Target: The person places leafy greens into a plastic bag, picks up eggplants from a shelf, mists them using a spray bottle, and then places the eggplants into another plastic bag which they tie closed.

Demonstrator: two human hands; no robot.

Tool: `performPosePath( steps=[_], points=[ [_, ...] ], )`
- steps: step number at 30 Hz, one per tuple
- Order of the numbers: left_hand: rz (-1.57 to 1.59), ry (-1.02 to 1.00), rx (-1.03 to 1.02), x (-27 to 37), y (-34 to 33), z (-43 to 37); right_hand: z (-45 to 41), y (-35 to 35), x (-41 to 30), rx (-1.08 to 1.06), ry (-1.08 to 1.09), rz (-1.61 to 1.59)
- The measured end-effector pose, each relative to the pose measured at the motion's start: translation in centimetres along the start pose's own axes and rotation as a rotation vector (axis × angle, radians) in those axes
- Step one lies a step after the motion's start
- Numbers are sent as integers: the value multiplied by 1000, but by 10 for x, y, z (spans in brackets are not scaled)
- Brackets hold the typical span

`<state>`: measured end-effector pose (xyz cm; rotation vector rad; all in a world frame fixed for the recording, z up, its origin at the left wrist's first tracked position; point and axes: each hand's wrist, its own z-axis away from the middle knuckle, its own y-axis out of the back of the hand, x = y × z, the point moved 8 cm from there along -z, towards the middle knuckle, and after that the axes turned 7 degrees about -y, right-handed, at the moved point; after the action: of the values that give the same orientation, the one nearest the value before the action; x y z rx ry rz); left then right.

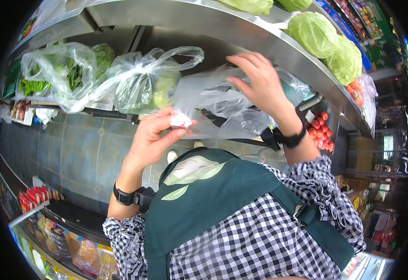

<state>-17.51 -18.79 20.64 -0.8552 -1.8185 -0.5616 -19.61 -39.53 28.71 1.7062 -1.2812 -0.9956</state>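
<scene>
My left hand (155,136) pinches a small white piece with red marks (180,120) between thumb and fingers. From that grip a flat clear plastic bag (191,91) spreads away to the right; I cannot tell whether the white piece is part of it. My right hand (258,78), a little blurred, is raised above crumpled clear plastic (228,99) with fingers apart and nothing in it. Just beyond my left hand stands a knotted plastic bag of green vegetables (137,89). An open-topped plastic bag of leafy greens (63,73) lies farther left.
A metal shelf edge (190,22) curves across above my hands, with cabbages (312,35) on it. Tomatoes (319,131) are piled at the right, below the shelf. Dark floor tiles (81,147) show at left. Packaged goods (86,253) fill a shelf at lower left.
</scene>
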Motion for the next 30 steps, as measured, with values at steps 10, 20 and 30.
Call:
performPosePath(
  steps=[10,20,30],
  points=[
    [-137,-328,-58,28,-26,-67,182,74,132,-267,-974,544],
    [161,-163,-50,-2,-42,-117,113,134,71,162,-625,-955],
    [161,14,-250,-15,-74,-140,44,81,50,-115,-313,-1218]
  ],
)
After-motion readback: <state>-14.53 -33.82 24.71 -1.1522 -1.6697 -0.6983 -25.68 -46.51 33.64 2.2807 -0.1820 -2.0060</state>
